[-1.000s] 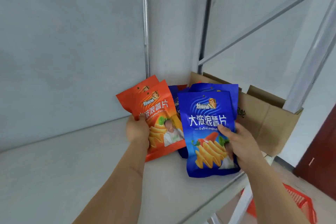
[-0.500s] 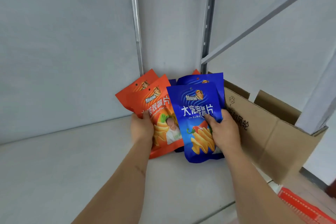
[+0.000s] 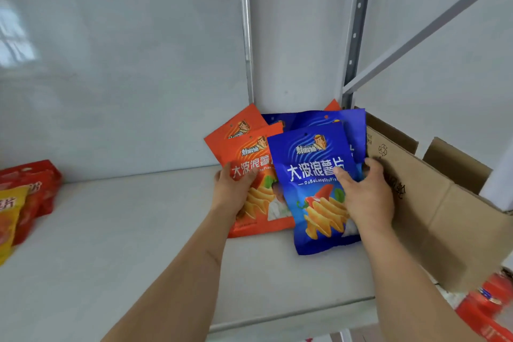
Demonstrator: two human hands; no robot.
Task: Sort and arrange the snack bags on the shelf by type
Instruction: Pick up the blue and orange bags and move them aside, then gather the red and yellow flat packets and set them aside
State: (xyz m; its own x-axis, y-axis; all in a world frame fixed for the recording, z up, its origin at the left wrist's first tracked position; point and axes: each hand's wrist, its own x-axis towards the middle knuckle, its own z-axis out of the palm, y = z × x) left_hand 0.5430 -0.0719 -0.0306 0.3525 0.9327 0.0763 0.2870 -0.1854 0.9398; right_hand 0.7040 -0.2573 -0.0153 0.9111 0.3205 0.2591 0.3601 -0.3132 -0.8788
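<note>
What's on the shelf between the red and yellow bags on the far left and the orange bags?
Nothing: in the head view, the white shelf is bare between the red and yellow bags and the orange bags.

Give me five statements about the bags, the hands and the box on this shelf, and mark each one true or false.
1. The left hand holds an orange bag. True.
2. The right hand grips a yellow bag. False: it grips the front blue bag.
3. The cardboard box stands right of the blue bags. True.
4. The front blue bag lies behind the orange bags. False: it overlaps them in front.
5. Red and yellow bags sit at the shelf's left edge. True.
</note>
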